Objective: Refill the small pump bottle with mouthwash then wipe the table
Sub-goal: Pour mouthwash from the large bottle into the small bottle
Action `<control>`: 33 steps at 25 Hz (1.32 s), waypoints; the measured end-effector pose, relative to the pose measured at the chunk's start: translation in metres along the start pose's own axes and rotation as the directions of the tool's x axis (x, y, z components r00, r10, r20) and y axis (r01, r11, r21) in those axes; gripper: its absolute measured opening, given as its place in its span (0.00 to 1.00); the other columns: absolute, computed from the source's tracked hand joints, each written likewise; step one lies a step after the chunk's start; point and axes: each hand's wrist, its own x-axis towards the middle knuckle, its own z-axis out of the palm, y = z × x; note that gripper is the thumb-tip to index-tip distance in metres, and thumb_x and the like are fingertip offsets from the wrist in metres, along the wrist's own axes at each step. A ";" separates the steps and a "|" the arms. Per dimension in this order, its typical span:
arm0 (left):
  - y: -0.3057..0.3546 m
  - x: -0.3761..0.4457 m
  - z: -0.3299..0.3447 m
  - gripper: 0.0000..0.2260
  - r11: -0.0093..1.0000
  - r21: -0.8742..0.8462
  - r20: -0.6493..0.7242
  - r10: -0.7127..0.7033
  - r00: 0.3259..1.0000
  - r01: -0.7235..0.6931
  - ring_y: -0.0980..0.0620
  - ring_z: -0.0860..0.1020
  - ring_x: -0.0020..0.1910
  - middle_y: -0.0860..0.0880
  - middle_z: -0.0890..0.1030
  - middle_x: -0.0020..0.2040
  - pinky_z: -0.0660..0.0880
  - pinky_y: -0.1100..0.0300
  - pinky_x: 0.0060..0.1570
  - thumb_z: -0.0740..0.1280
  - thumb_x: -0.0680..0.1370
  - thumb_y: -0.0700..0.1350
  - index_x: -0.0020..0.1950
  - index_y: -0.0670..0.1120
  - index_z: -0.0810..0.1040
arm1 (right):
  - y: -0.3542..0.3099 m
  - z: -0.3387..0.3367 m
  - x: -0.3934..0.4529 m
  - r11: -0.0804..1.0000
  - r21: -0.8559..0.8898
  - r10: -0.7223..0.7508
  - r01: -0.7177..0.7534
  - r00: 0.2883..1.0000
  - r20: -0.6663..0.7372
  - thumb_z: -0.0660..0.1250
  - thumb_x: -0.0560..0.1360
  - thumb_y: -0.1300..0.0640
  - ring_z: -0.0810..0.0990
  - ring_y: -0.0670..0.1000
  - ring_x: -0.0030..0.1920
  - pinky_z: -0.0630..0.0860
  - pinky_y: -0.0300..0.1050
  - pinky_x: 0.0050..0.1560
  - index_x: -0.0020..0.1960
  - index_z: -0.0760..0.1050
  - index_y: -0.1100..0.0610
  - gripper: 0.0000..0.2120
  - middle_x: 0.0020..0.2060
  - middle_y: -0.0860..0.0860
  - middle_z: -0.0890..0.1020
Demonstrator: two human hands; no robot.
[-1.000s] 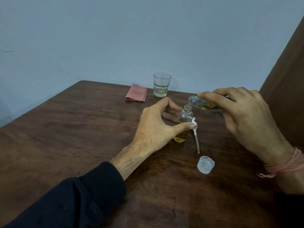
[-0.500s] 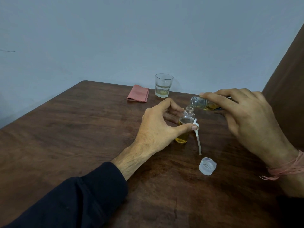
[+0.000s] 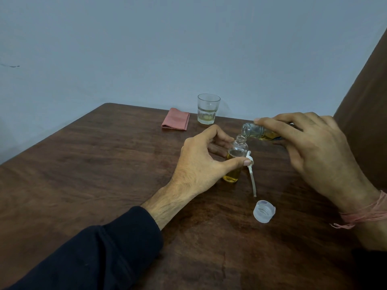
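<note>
Amber mouthwash bottle (image 3: 260, 132) tipped in right hand's (image 3: 318, 151) curled fingers (image 3: 272, 124); left hand (image 3: 201, 164) pinched pump bottle (image 3: 235, 162) steady for pouring.

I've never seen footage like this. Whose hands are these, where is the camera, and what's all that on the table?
There is no machine here: a person wears a camera on the head, looking down at their own hands. The left hand holds a small pump bottle upright on the wooden table. The right hand tilts a larger mouthwash bottle over its open neck; yellow liquid partly fills the small one. Beside it lie its white pump head with its tube and a clear cap. Further back sit a folded pink cloth and a drinking glass.
</note>
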 end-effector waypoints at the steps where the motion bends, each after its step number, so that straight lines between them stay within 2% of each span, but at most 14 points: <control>1: 0.000 0.000 0.000 0.24 1.000 -0.001 0.001 0.000 1.000 0.000 0.62 0.89 0.49 0.58 0.90 0.50 0.87 0.62 0.50 0.90 0.68 0.59 0.55 0.54 0.85 | 0.000 0.000 0.000 1.000 0.001 0.000 0.000 1.000 0.000 0.73 0.78 0.71 0.82 0.64 0.62 0.74 0.65 0.60 0.80 0.76 0.48 0.35 0.65 0.55 0.84; 4: 0.000 0.000 0.000 0.23 1.000 -0.008 0.007 -0.011 1.000 0.011 0.62 0.90 0.49 0.58 0.91 0.51 0.88 0.59 0.51 0.90 0.68 0.60 0.55 0.55 0.85 | 0.000 0.000 0.000 1.000 0.000 -0.001 0.001 1.000 -0.007 0.73 0.78 0.71 0.83 0.65 0.61 0.74 0.65 0.59 0.80 0.76 0.48 0.34 0.64 0.55 0.84; 20: 0.001 0.000 -0.001 0.23 1.000 -0.015 0.015 -0.014 1.000 0.014 0.61 0.90 0.49 0.59 0.91 0.51 0.87 0.62 0.50 0.90 0.68 0.59 0.55 0.55 0.85 | 0.001 0.002 0.000 1.000 -0.003 -0.002 0.002 1.000 0.002 0.72 0.79 0.69 0.82 0.64 0.62 0.74 0.65 0.60 0.80 0.75 0.48 0.33 0.65 0.56 0.84; 28: 0.000 0.000 0.000 0.23 1.000 -0.016 0.006 -0.007 1.000 0.007 0.61 0.90 0.49 0.60 0.91 0.51 0.89 0.57 0.51 0.90 0.67 0.60 0.54 0.57 0.84 | 0.003 0.003 0.000 1.000 -0.005 -0.002 0.002 1.000 -0.001 0.72 0.79 0.69 0.82 0.64 0.63 0.73 0.65 0.60 0.80 0.75 0.47 0.34 0.65 0.55 0.84; 33: -0.001 0.000 0.000 0.23 1.000 -0.021 0.008 -0.010 1.000 0.010 0.61 0.90 0.49 0.60 0.91 0.52 0.88 0.58 0.50 0.90 0.67 0.60 0.54 0.57 0.84 | 0.003 0.004 -0.001 1.000 0.001 -0.001 0.001 1.000 0.000 0.72 0.79 0.69 0.82 0.63 0.63 0.74 0.65 0.60 0.80 0.75 0.47 0.34 0.65 0.55 0.84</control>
